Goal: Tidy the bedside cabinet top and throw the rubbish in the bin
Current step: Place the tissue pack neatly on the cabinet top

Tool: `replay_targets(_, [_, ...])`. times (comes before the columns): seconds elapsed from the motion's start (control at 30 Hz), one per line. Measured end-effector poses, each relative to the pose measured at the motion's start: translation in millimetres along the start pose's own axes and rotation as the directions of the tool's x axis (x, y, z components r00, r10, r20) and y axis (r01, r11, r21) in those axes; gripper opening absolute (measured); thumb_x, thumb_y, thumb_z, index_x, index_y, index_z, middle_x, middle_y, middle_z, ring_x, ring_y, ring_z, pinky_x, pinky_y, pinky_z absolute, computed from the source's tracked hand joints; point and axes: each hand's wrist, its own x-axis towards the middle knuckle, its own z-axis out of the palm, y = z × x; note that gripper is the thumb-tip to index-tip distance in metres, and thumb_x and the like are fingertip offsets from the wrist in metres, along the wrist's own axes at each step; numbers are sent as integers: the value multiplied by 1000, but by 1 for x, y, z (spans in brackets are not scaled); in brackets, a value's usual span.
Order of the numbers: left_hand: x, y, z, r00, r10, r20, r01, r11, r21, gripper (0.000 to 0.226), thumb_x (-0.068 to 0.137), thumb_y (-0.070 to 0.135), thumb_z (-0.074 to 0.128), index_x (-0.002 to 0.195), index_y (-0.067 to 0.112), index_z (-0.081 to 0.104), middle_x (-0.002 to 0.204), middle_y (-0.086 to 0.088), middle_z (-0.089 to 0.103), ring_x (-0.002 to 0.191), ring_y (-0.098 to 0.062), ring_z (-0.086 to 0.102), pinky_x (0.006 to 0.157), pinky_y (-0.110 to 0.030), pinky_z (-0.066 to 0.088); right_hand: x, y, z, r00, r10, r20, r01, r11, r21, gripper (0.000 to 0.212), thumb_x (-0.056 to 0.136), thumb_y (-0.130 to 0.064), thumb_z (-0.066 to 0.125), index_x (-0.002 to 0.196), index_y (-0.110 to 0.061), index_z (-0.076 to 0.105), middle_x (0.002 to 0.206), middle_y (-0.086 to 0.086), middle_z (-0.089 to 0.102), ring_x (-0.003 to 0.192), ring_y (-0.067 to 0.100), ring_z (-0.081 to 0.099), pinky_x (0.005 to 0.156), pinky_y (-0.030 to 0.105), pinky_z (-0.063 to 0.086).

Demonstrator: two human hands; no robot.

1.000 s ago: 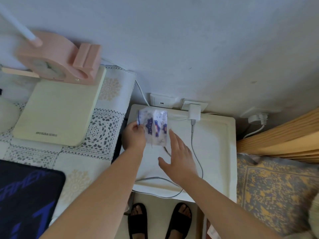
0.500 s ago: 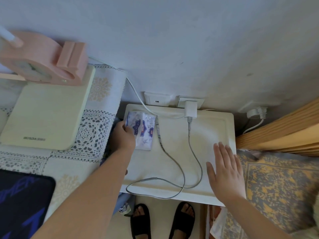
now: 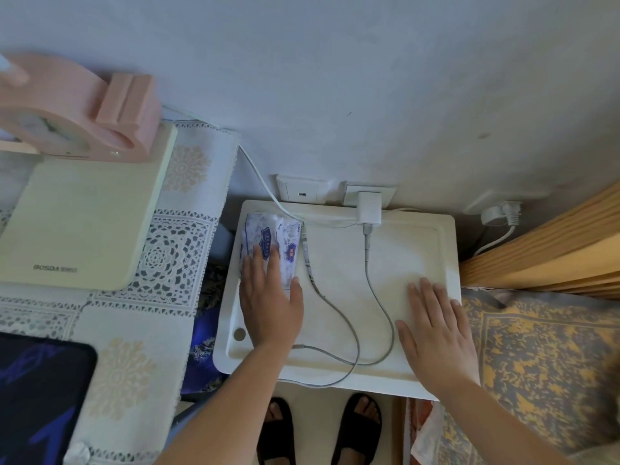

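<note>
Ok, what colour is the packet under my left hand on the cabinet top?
The packet is white with blue printing, lying flat under the left hand. Only the head view shows it.

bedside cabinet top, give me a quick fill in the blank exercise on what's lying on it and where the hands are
1. The left hand lies flat, fingers on the ____ and white tissue packet.
2. The right hand rests open on the cabinet top near its ____ edge.
3. The white charger is plugged into a wall ____.
4. The grey cable runs down between the two ____.

Missing words: blue; right; socket; hands
</note>
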Motion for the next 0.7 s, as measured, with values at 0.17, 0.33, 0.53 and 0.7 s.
replay_targets(0.17, [4,-4,6,1000,13,10,-14,995,101,60,91,29,54,145,19,32,155,-11,27,143,-30,23,107,-49,31,8,-4,3,1000,4,-16,-4,1000,4,62,93,-47,22,148,-19,19,157,6,20,145,22,13,117,38,4])
replay_targets(0.33, [13,-3,11,999,30,-13,-28,990,140,61,92,30,51,147,20,27,156,-11,25,143,-29,23,108,-48,31,15,-3,6,999,-11,-31,11,1000,-1,61,94,-48,22,148,-19,18,157,6,18,145,21,12,117,39,4])
replay_targets(0.53, [17,-5,10,999,45,-2,-44,981,189,59,92,34,51,146,20,30,155,-10,27,142,-29,25,105,-49,33,15,-3,8,1000,-12,-27,12,1000,-13,62,95,-47,24,148,-17,19,157,6,20,145,22,16,117,40,7])
replay_targets(0.7, [16,-2,8,999,30,13,-32,981,189,59,92,33,50,146,20,30,156,-10,24,143,-29,22,107,-48,31,15,-3,7,1000,-10,-19,10,1000,-9,62,95,-48,23,148,-17,18,157,6,18,145,21,15,116,40,5])
